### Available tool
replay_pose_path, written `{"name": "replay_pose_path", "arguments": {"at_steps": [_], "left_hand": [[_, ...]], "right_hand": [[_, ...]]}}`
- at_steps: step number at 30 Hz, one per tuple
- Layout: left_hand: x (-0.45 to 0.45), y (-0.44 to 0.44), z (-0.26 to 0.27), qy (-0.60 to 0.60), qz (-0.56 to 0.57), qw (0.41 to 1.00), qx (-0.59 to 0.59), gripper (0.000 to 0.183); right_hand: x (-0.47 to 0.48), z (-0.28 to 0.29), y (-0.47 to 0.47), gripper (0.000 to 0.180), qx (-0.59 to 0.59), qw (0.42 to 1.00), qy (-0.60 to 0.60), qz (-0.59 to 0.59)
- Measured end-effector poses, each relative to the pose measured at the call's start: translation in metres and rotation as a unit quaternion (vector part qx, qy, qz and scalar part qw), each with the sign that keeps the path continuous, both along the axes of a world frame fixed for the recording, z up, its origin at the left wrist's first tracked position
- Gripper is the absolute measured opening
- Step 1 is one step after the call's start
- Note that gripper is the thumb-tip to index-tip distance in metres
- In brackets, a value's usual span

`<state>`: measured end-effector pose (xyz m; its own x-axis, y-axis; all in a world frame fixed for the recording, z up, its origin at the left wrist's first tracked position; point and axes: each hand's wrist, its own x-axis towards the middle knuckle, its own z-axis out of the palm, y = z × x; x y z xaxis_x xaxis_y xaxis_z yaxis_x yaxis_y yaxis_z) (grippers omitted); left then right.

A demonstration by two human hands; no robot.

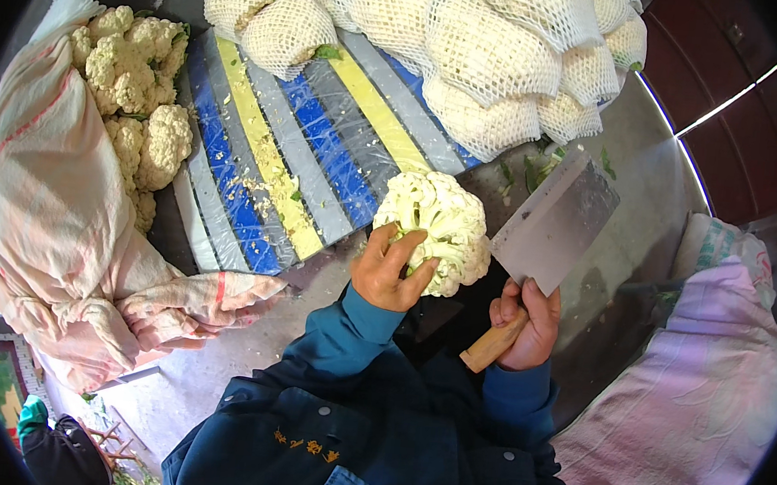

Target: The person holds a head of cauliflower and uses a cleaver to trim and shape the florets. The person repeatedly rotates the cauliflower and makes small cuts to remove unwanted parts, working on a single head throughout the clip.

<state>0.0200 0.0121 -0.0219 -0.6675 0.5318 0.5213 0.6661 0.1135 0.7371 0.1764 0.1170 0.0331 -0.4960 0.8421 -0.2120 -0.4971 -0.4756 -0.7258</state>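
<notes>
My left hand grips a trimmed cauliflower head in front of my chest, its stem side and pale branches facing up. The wooden handle of a cleaver is in my right hand, with the broad metal blade pointing up and away, just right of the cauliflower. Beyond my left hand lies a striped blue, grey and yellow surface under clear plastic, scattered with cauliflower crumbs. Cauliflowers in white foam net sleeves are piled at its far side.
Unwrapped cauliflowers stand at the left beside a draped beige cloth. Leaf scraps lie beyond the cleaver. A pale pink cloth covers something at the right, near a dark red door. Another person is partly visible at the lower left.
</notes>
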Motion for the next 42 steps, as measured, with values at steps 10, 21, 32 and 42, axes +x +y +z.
{"name": "replay_pose_path", "arguments": {"at_steps": [10,21,32,42], "left_hand": [[-0.010,-0.010,0.025,0.076,-0.049,0.996,-0.023,0.038],[-0.031,-0.034,0.049,0.202,-0.133,0.963,-0.119,0.040],[-0.027,-0.033,0.052,0.235,-0.174,0.946,-0.142,0.040],[-0.021,-0.027,0.048,0.263,-0.158,0.941,-0.144,0.038]], "right_hand": [[0.015,0.010,0.003,0.020,0.026,1.000,-0.005,0.001],[0.014,0.014,0.001,0.022,-0.032,0.996,0.001,0.088],[0.004,0.013,0.003,0.019,-0.064,0.989,0.013,0.132],[0.004,0.012,0.005,0.015,-0.082,0.987,-0.020,0.140]]}}
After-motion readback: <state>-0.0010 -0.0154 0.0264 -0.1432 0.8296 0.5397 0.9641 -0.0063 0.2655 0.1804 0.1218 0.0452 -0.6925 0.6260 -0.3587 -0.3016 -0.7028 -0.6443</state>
